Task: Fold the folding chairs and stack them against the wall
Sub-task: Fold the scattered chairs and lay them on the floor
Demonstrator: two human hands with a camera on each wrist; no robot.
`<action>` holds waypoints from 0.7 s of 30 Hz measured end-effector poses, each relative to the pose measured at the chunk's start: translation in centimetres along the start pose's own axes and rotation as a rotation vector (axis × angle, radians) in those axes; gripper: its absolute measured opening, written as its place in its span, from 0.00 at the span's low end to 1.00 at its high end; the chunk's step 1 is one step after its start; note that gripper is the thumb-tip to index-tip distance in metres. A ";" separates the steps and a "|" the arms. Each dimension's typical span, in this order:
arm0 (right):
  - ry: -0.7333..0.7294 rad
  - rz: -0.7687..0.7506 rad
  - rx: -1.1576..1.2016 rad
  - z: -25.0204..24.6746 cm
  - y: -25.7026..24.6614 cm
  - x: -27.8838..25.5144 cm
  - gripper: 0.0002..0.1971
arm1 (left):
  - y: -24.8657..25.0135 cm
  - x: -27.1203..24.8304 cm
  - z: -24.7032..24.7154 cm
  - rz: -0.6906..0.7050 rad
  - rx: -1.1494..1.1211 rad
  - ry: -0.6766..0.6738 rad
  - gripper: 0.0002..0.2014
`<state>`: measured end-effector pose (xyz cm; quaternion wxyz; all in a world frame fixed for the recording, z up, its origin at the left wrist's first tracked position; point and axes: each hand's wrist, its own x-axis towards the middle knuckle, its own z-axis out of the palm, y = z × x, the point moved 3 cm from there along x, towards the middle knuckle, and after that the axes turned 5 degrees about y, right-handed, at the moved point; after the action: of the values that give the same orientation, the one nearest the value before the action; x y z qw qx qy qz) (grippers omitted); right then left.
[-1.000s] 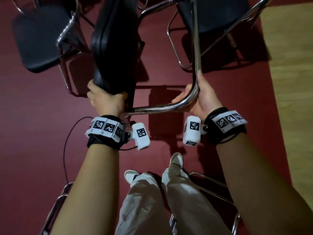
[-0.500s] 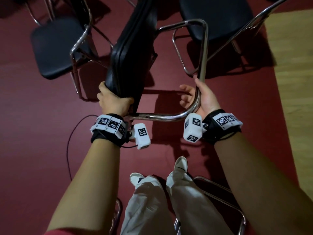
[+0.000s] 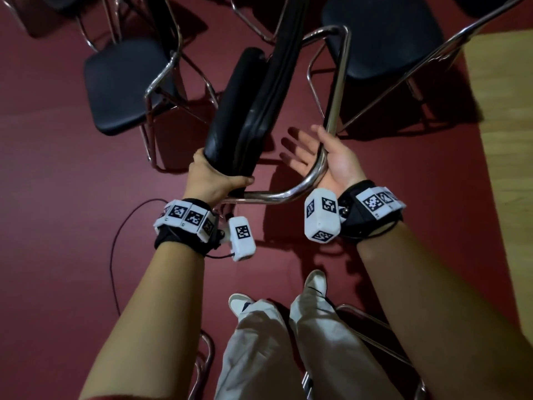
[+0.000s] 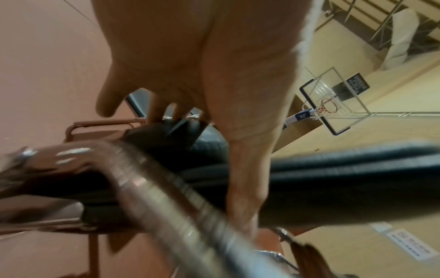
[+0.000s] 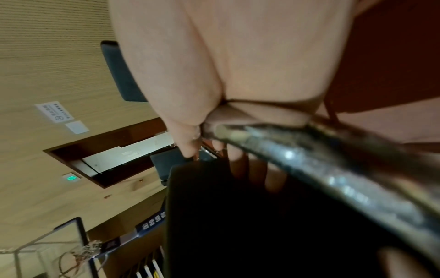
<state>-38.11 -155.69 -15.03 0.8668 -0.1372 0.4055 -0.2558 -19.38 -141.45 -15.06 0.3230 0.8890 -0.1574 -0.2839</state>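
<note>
While the left hand (image 3: 215,180) grips the folded chair's black cushion (image 3: 245,116), the right hand (image 3: 323,157) cradles its chrome frame (image 3: 331,111), fingers spread wide.

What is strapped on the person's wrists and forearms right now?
Both forearms are bare, with no sleeves. The left hand and right hand each sit above a black wrist strap: left, right, ringed with white square tiles printed with black-and-white tag patterns. A white rounded camera block with the same tags hangs off each wrist: left, right. A thin dark cable loops from the left strap.
</note>
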 end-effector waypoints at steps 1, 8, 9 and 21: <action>0.036 -0.016 -0.011 0.6 -0.3 0.0 0.13 | 0.3 -0.5 0.2 0.017 -0.005 -0.007 0.63; 0.089 -0.012 -0.056 -0.3 -2.9 -1.6 0.31 | 2.7 -2.3 1.9 -0.053 -0.216 -0.218 0.19; 0.060 0.005 -0.063 -0.6 -2.9 -2.1 0.31 | 2.9 -2.1 2.1 -0.052 -0.181 -0.211 0.19; 0.131 -0.016 -0.132 -1.3 -2.3 -2.8 0.34 | 3.3 -2.9 3.7 -0.093 -0.115 -0.155 0.32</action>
<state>-41.37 -156.12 -13.06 0.8256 -0.1800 0.4760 -0.2437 -24.22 -144.35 -14.05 0.3470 0.8506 -0.1239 -0.3750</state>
